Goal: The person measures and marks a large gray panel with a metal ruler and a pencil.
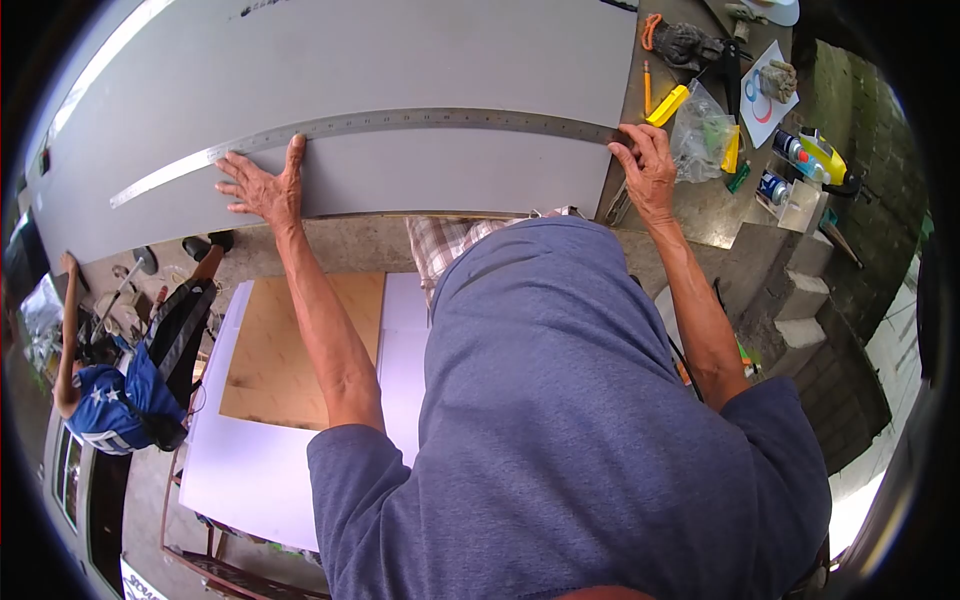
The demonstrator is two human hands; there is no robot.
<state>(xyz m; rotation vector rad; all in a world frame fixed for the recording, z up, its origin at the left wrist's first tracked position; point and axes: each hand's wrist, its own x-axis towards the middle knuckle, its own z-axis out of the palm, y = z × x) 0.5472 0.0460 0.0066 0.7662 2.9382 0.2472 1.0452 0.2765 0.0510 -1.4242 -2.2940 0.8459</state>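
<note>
A long metal ruler (430,118) lies across a large grey sheet (450,60), looking curved in the wide view. My left hand (268,188) rests on the sheet with its fingers spread, the fingertips at the ruler's lower edge left of its middle. At the ruler's right end, by the sheet's right edge, my right hand (648,165) pinches the ruler tip between thumb and fingers.
Right of the sheet are a pencil (647,88), a yellow tool (668,105), a clear plastic bag (700,135), dark gloves (683,45) and spray cans (790,150). Another person (125,395) in blue stands at the left, one hand at the sheet's edge. A brown board (290,350) lies behind.
</note>
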